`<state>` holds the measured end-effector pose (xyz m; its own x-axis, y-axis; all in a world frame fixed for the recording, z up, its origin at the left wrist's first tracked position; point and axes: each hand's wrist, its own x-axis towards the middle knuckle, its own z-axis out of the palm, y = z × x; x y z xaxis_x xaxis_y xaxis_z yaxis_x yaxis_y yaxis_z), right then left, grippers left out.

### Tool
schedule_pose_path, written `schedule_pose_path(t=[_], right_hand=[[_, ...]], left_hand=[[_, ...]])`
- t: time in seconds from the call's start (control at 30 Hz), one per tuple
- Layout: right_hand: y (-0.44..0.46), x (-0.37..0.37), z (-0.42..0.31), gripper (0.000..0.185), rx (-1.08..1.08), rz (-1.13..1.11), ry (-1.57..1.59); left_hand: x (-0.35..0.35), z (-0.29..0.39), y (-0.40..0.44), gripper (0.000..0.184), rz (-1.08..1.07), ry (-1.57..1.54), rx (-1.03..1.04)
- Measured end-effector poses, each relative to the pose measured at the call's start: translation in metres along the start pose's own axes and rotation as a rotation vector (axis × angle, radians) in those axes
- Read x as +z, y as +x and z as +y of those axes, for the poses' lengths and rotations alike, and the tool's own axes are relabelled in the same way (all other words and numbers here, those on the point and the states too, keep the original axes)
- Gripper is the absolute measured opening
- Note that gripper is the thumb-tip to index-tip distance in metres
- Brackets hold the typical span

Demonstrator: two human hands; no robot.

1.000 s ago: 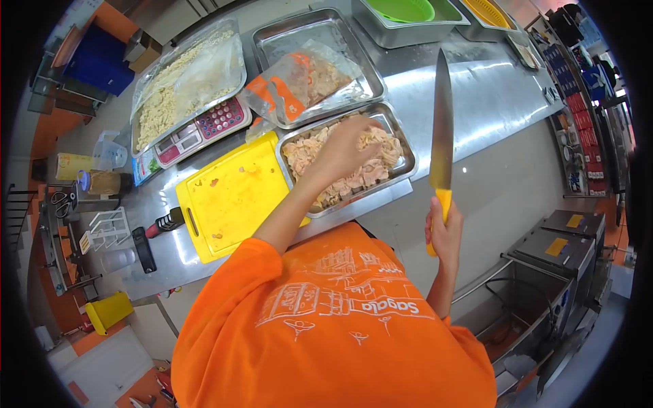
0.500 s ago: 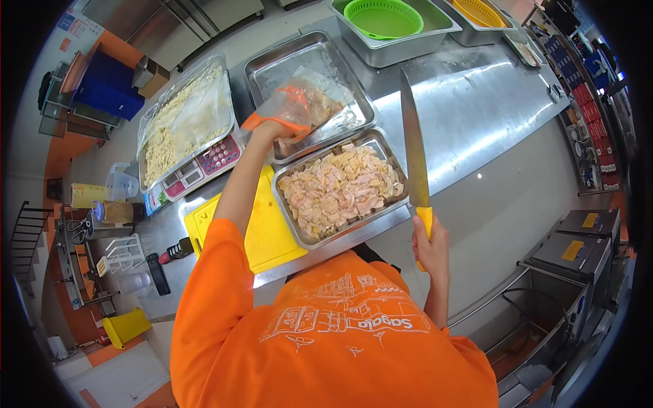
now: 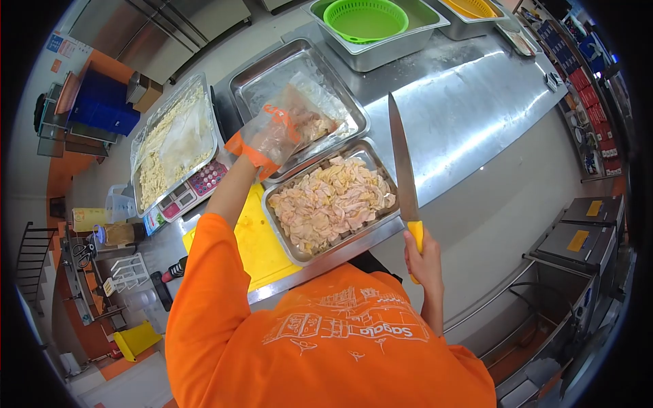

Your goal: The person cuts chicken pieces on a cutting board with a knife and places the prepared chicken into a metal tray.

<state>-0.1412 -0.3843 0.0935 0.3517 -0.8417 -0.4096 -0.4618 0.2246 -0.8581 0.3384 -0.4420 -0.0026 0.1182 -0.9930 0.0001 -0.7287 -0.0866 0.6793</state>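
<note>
My right hand (image 3: 424,257) is closed round the yellow handle of a long knife (image 3: 405,160), whose blade points up and away from me. A clear plastic bag with orange edges (image 3: 289,126) covers my left hand (image 3: 265,146) to the wrist, over a deep steel tray (image 3: 245,88). Pale meat pieces (image 3: 318,128) show at the bag's far end. My left fingers are hidden by the plastic. Nearer me, a smaller steel tray (image 3: 286,248) holds a heap of sliced pale raw meat (image 3: 330,204). The knife stands just right of this tray, apart from it.
A yellow cutting board (image 3: 262,251) lies left of the meat tray. Behind it, a tray of pale crumbly food (image 3: 166,146) sits on a scale (image 3: 194,190). At the back stand a green basket (image 3: 364,20) in a steel pan (image 3: 381,54) and a yellow basket (image 3: 469,8).
My left hand has gone deeper into the bag, and the orange edge now circles my wrist. The knife has dropped slightly lower in view, still in my right hand. The view has shifted slightly.
</note>
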Motion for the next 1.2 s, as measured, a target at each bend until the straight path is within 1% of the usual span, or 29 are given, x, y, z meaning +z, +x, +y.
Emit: schedule_pose_path(t=[0.07, 0.1, 0.17, 0.2, 0.23, 0.27, 0.3, 0.33, 0.4, 0.43, 0.47, 0.5, 0.57, 0.6, 0.63, 0.67, 0.7, 0.77, 0.8, 0.87, 0.9, 0.97, 1.0, 1.03, 1.1, 1.17, 1.2], right_hand=[[0.002, 0.002, 0.002, 0.024, -0.046, 0.011, 0.021], [0.002, 0.003, 0.003, 0.024, -0.044, 0.011, 0.019], [0.002, 0.004, 0.007, 0.021, -0.113, 0.022, 0.013], [0.002, 0.004, 0.006, 0.021, -0.11, 0.023, 0.013], [0.001, 0.003, 0.006, 0.021, -0.109, 0.015, 0.015], [0.0, 0.003, 0.004, 0.021, -0.108, 0.005, 0.016], [-0.001, 0.002, 0.003, 0.021, -0.104, 0.003, 0.016], [-0.002, 0.002, 0.0, 0.023, -0.071, 0.007, 0.015], [-0.002, 0.003, -0.001, 0.025, -0.036, 0.008, 0.012], [-0.002, 0.003, -0.001, 0.025, -0.036, 0.002, 0.011], [-0.002, 0.004, -0.001, 0.025, -0.035, -0.005, 0.009], [-0.002, 0.005, -0.002, 0.025, -0.034, -0.011, 0.006], [-0.001, 0.006, -0.003, 0.026, -0.038, -0.043, -0.061], [0.0, 0.008, 0.002, 0.026, -0.037, -0.046, -0.064], [0.003, 0.011, 0.011, 0.023, -0.134, -0.036, -0.1], [0.004, 0.012, 0.017, 0.02, -0.232, -0.024, -0.135], [0.002, 0.013, 0.017, 0.02, -0.23, -0.026, -0.136], [0.0, 0.017, 0.015, 0.021, -0.236, -0.041, -0.108], [-0.002, 0.018, 0.014, 0.021, -0.235, -0.044, -0.109], [-0.004, 0.02, 0.011, 0.021, -0.246, -0.037, -0.096], [-0.005, 0.02, 0.012, 0.021, -0.247, -0.036, -0.095], [-0.006, 0.019, 0.014, 0.022, -0.238, -0.046, -0.109], [-0.006, 0.019, 0.012, 0.022, -0.237, -0.047, -0.109], [-0.007, 0.018, 0.009, 0.022, -0.21, -0.057, -0.084], [-0.009, 0.016, 0.003, 0.022, -0.183, -0.077, -0.063], [-0.009, 0.013, 0.0, 0.028, -0.078, -0.087, -0.084], [-0.009, 0.014, -0.001, 0.028, -0.078, -0.092, -0.085]], left_hand=[[0.007, -0.002, -0.002, 0.03, 0.031, -0.146, -0.031], [0.008, -0.001, -0.003, 0.03, 0.048, -0.268, -0.065], [0.009, -0.001, -0.009, 0.03, 0.086, -0.534, -0.142], [0.007, -0.004, -0.015, 0.031, 0.095, -0.579, -0.152], [0.008, -0.017, -0.017, 0.031, 0.062, -0.378, -0.089], [0.007, -0.034, -0.019, 0.032, 0.064, 0.304, 0.106], [0.003, -0.039, -0.019, 0.032, 0.062, 0.303, 0.104], [-0.001, -0.043, -0.02, 0.03, 0.055, 0.038, 0.055], [-0.003, -0.04, -0.024, 0.028, 0.051, -0.227, 0.002], [-0.015, 0.002, -0.027, 0.027, -0.011, 0.055, 0.065], [-0.025, 0.029, -0.029, 0.026, -0.073, 0.336, 0.125], [-0.029, 0.033, -0.031, 0.026, -0.071, 0.334, 0.118], [-0.034, 0.036, -0.031, 0.023, 0.001, 0.716, 0.524], [-0.034, 0.032, -0.028, 0.023, 0.002, 0.714, 0.52], [-0.033, 0.03, -0.024, 0.023, -0.155, 0.638, 0.362], [-0.03, 0.027, -0.025, 0.024, -0.235, 0.595, 0.285], [-0.027, 0.027, -0.025, 0.024, -0.31, 0.555, 0.203], [-0.021, 0.027, -0.033, 0.028, -0.203, 0.59, 0.244], [-0.02, 0.034, -0.038, 0.028, -0.203, 0.589, 0.242], [-0.025, 0.055, -0.044, 0.027, -0.303, 0.265, -0.087], [-0.024, 0.053, -0.045, 0.027, -0.302, 0.266, -0.086], [-0.017, 0.039, -0.048, 0.026, -0.199, 0.351, 0.128], [-0.007, 0.004, -0.042, 0.026, -0.2, 0.35, 0.127], [0.008, -0.049, -0.031, 0.028, -0.173, 0.081, 0.096], [0.012, -0.073, -0.034, 0.03, -0.138, -0.19, 0.054], [-0.004, -0.043, -0.047, 0.031, -0.115, -0.318, -0.086], [-0.015, -0.022, -0.052, 0.031, -0.104, -0.381, -0.154]])
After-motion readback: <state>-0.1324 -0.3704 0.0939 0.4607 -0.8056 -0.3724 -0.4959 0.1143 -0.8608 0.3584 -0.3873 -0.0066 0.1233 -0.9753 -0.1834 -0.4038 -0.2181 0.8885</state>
